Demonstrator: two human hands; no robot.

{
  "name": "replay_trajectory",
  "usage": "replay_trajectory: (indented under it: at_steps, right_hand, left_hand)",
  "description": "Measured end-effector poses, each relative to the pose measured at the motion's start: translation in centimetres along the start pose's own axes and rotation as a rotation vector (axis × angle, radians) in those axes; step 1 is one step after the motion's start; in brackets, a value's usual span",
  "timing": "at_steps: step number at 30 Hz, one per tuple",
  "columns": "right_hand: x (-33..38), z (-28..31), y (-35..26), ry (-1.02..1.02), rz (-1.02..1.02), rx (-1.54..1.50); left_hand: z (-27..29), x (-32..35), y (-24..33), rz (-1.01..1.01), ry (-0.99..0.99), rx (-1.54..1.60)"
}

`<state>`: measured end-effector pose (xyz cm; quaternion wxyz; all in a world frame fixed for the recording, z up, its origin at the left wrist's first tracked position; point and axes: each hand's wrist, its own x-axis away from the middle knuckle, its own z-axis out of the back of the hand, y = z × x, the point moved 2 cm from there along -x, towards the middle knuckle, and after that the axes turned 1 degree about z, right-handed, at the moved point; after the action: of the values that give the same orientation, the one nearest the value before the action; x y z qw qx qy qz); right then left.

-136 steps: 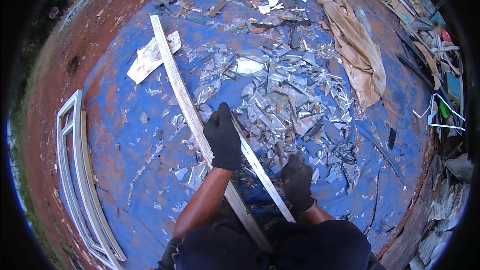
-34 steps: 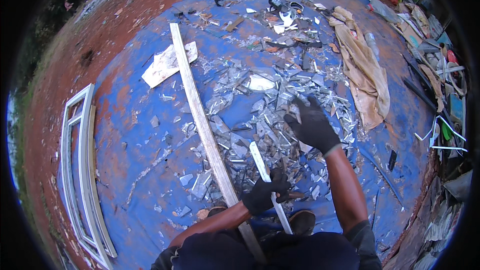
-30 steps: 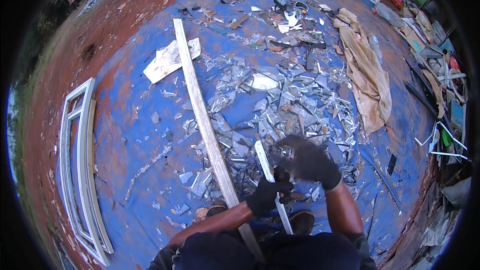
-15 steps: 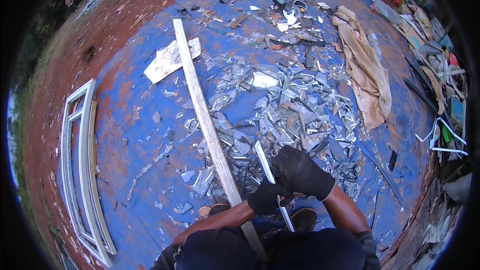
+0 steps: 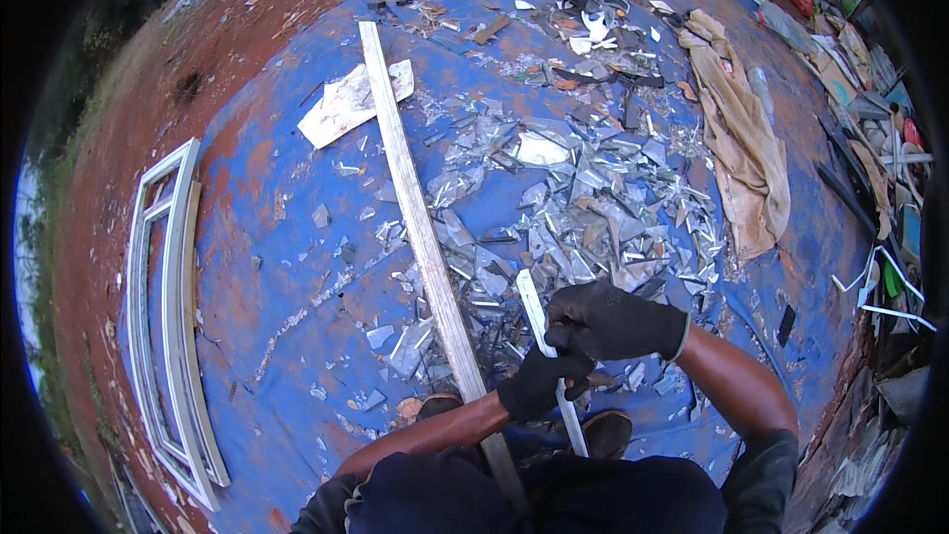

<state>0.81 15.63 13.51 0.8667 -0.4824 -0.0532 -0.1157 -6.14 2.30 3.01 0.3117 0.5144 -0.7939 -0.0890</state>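
Observation:
Black gloves cover both of my hands. My left hand [image 5: 542,384] is closed around a narrow white strip [image 5: 533,303], perhaps a piece of frame trim, which slants up and away from between my legs. Just above it, my right hand [image 5: 618,322] is closed against the strip's right side, its fingertips bunched together. What those fingers hold, if anything, is hidden by the glove. To the left, a long weathered wooden plank [image 5: 423,232] runs from my lap out across the blue sheet. Beyond my hands spreads a heap of broken glass pieces [image 5: 554,213].
A blue tarp [image 5: 287,336] covers the ground. White window frames [image 5: 183,336] lie at the left. A stained pale board [image 5: 341,109] sits under the plank's far end. At right are a tan cloth [image 5: 746,168] and piled scrap [image 5: 895,208]. My shoe [image 5: 606,432] is beside the strip.
My right forearm has swung outward and the right hand has turned, its knuckles now further right. The left hand keeps its hold on the strip. The whole view has shifted slightly.

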Motion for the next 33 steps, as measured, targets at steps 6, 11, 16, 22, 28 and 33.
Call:
replay_trajectory:
  at_steps: [6, 11, 16, 22, 28, 33]
  right_hand:
    - [-0.4, 0.1, 0.6, 0.114, 0.304, 0.460]
    - [0.1, 0.7, -0.2, 0.248, 0.190, 1.079]
    - [1.2, 2.7, 1.8, 0.579, -0.068, 0.597]
    - [0.2, -2.1, 1.0, 0.167, 0.078, 0.348]
    - [-0.6, 0.4, 2.1, 0.244, 0.367, 0.917]
    - [2.5, 6.2, 5.8, 0.578, -0.331, 1.041]
  left_hand:
    - [-0.4, -0.1, 0.4, -0.026, -0.105, 0.046]
    - [-1.4, 0.1, 1.0, -0.089, -0.166, 0.127]
    - [-0.2, 0.3, 0.9, -0.104, -0.103, 0.084]
    - [-0.7, -0.2, 0.1, -0.068, 0.017, 0.037]
    - [-0.8, -0.3, 0.7, -0.071, -0.107, 0.088]
    - [-0.3, -0.1, 0.7, -0.127, -0.165, 0.228]
